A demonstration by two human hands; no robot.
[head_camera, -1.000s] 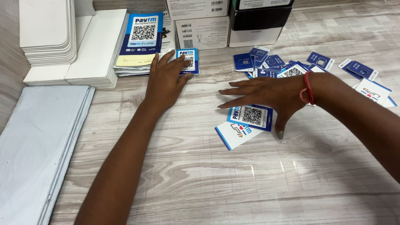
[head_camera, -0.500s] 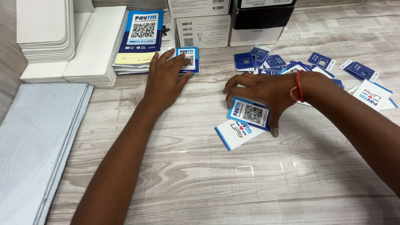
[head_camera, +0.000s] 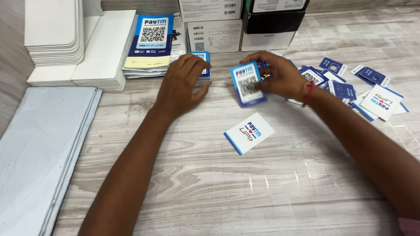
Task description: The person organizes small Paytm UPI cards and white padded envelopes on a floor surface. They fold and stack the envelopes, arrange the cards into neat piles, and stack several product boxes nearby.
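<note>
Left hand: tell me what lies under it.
The left hand rests on a small blue-and-white card whose top edge shows; anything beneath the palm is hidden.

A single head-worn camera looks steeply down and forward over the pale grey wood-grain table, close enough that both forearms enter from the lower edge. The far side, with stacked white cardboard boxes, lies at the top.

Your left hand lies palm down, fingers spread and slightly curled, arm stretched forward. Your right hand is raised, fingers pinched closed, forearm angling in from the right.
</note>
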